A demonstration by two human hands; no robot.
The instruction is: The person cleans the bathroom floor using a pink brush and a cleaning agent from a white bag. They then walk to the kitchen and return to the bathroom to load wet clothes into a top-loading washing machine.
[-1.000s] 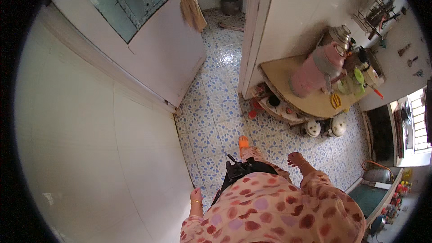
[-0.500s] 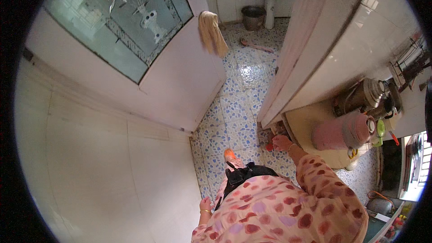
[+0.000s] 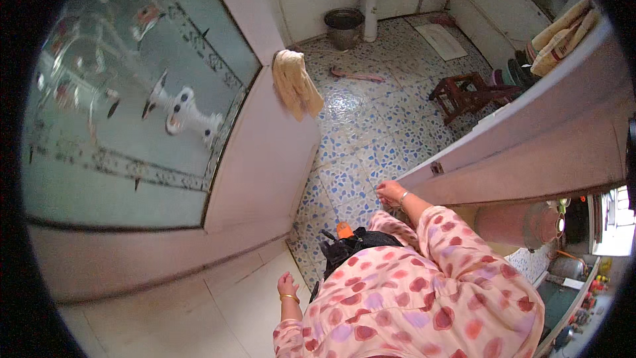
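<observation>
My left hand [image 3: 287, 285] hangs low at my left side, a gold bangle on its wrist. Its fingers are curled in, and nothing shows in them. Ahead of my body, my right hand [image 3: 391, 192] is bent inward with its fingers curled, close to the door frame [image 3: 450, 156]; a thin bracelet circles that wrist. I see nothing in its grip. Both arms wear a pink spotted garment [image 3: 411, 292]. Below me, an orange shoe tip [image 3: 344, 230] shows on the speckled floor [image 3: 358, 182]. A black bag or strap [image 3: 364, 244] lies across my waist.
At left stands an opened door [image 3: 265, 159] with a frosted glass panel; a tan cloth [image 3: 297, 86] hangs on its edge. Beyond are a bucket [image 3: 344, 30], a pedestal basin [image 3: 370, 16], a long-handled tool [image 3: 358, 76] and a wooden stool [image 3: 464, 96]. A pink flask [image 3: 513, 224] stands right.
I have moved forward toward the doorway, and more of the room beyond shows on the right. My right hand has come forward and inward; the flask has slipped back in view.
</observation>
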